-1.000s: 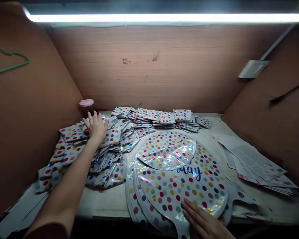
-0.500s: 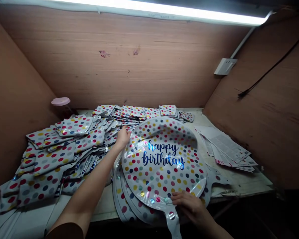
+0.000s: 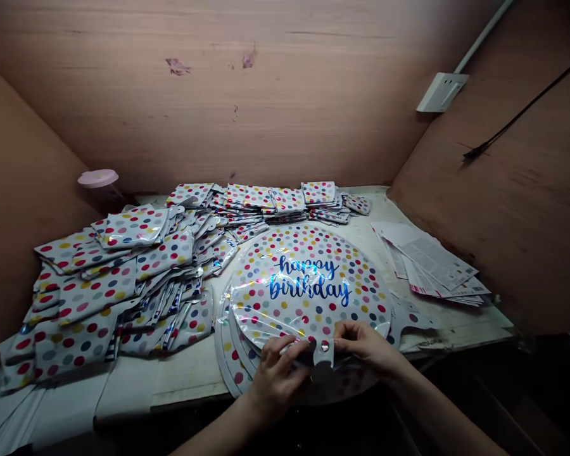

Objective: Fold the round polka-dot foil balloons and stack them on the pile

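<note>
Head view: top foil balloon (image 3: 289, 316) lay flat on the stack at the tabletop's (image 3: 185, 380) front edge. Looked light, floppy, slick, easily creased; tail (image 3: 323, 356) seemed the best hold. Right hand (image 3: 368, 348) pinched the tail, nearly closed; left hand (image 3: 273, 380) half-curled beside it, grip unclear. Counts: two hands, one lidded cup (image 3: 99, 180), at least three flat balloons; folded balloons (image 3: 164, 253) overlapped, uncountable.
</note>
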Available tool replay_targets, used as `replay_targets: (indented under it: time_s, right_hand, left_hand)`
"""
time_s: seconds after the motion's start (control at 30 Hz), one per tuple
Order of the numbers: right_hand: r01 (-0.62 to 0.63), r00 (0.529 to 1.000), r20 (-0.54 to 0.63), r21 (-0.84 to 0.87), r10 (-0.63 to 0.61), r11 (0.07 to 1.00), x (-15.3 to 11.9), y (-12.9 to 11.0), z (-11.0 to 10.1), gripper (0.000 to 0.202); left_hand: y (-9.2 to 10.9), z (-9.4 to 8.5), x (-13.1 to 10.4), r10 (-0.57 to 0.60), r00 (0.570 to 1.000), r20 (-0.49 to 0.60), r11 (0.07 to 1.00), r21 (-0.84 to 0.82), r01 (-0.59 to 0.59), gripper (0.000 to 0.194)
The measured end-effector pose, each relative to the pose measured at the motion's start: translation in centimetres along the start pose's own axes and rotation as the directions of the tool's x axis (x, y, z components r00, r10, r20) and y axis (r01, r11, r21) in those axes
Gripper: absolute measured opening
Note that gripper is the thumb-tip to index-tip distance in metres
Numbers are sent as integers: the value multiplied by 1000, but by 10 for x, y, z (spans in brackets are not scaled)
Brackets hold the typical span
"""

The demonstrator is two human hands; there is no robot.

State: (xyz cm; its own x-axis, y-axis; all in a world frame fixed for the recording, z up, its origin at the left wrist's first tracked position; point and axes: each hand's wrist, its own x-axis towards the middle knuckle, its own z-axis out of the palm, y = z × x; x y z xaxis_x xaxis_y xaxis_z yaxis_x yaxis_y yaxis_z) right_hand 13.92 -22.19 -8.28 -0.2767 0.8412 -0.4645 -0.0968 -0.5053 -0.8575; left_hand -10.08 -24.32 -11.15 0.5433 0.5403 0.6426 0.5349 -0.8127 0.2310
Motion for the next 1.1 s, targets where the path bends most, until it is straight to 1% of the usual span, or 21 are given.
replay_targets:
  time_s: [0.07,0.13,0.17,0.2,0.23,0.3,0.37,0.4,0.47,0.53,0.6,0.63,0.7,0.77,0.83,0.9,0.93,1.0,1.03,1.07,1.1]
  right_hand:
    - [18,1000,5,-63,-18,998,5,-10,3,39]
    - [74,997,26,-210,-70,975,10,-20,5,34]
    - [113,994,39,-312,-106,943,13,-25,6,30]
    - [154,988,52,-426,-146,891,17,-30,7,25]
    - [191,980,60,-543,-189,818,23,-35,7,19]
    - [202,961,32,-765,-276,612,38,-48,8,13]
    - [113,938,-43,-900,-345,420,63,-67,7,15]
    - [51,926,-89,-932,-366,358,78,-79,5,17]
    - [-47,908,-170,-950,-383,308,113,-104,-1,17]
    - [-121,896,-223,-955,-385,270,148,-127,-9,16]
    - [-178,890,-255,-958,-378,226,175,-143,-15,20]
    - [-196,890,-261,-959,-373,203,185,-149,-16,25]
    - [-203,895,-248,-967,-371,156,196,-155,-13,31]
    - [-180,890,-207,-978,-406,105,193,-155,-5,28]
    - [-129,868,-133,-991,-479,42,179,-151,6,30]
    - [-56,843,-32,-998,-537,-27,155,-139,10,37]
    - [10,841,46,-998,-539,-69,141,-129,9,39]
    - [180,852,227,-973,-472,-143,115,-106,-7,41]
    - [341,835,385,-923,-392,-178,105,-93,-20,50]
    - [409,822,443,-897,-357,-170,96,-81,-36,61]
    - [418,828,445,-895,-341,-154,90,-71,-53,66]
  left_hand:
    - [2,2,-5,20,1000,11,1000,14,-20,19]
    - [3,-1,-7,30,996,88,999,17,-32,24]
    - [3,-3,-8,20,990,139,1000,13,-22,23]
    - [3,-4,-9,7,982,191,1000,8,-8,22]
    - [2,-4,-11,-4,971,237,1000,6,2,21]
    - [-2,1,-15,5,958,287,1000,-1,-5,21]
    - [-5,7,-22,43,957,286,999,-24,-38,23]
    - [-5,9,-26,65,955,288,997,-45,-54,23]
    - [-3,9,-30,80,947,311,995,-88,-55,22]
    - [-1,1,-28,60,928,367,991,-130,-12,22]
    - [-4,-9,-14,26,912,410,984,-170,49,25]
    - [-9,-14,-3,-5,905,426,983,-165,83,31]
    - [-27,-16,26,-105,890,444,986,-69,151,47]
    - [-54,-9,57,-229,855,466,973,95,209,60]
    - [-83,5,79,-330,796,508,943,213,255,71]
    - [-104,19,88,-393,749,533,919,260,296,78]
    - [-111,25,88,-409,738,537,912,267,311,80]
    - [-120,29,85,-406,733,546,914,259,313,79]
    - [-123,28,82,-406,733,546,914,260,313,78]
    - [-125,25,79,-413,731,543,910,267,316,76]
    - [-128,21,77,-424,729,537,905,280,321,75]
